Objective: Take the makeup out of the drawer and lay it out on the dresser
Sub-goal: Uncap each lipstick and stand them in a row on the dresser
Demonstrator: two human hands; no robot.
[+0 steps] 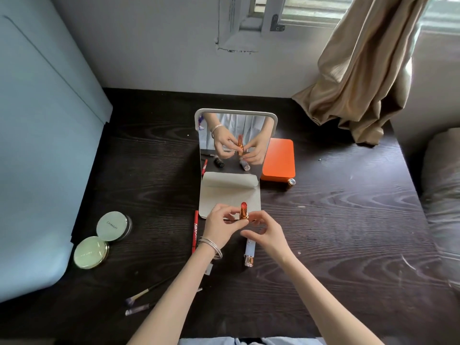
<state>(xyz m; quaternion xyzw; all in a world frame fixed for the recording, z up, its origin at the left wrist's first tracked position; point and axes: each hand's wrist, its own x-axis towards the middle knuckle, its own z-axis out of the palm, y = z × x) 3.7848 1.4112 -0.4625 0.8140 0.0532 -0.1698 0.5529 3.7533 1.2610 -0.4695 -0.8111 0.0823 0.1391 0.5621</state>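
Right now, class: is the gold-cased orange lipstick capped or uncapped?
Uncapped: the gold-cased orange lipstick shows its bare orange bullet, upright between both hands.

I hold an uncapped lipstick (243,210) upright, its red bullet wound up from a gold-orange base. On the bench (348,232) lie a red pencil (195,231), a white tube (249,252), two pale green compacts (103,239) and brushes (142,298).

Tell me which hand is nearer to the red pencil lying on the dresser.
Left. The left hand holds the open lipstick just right of the red pencil, its wrist almost over it. The right hand is farther right, beyond the lipstick.
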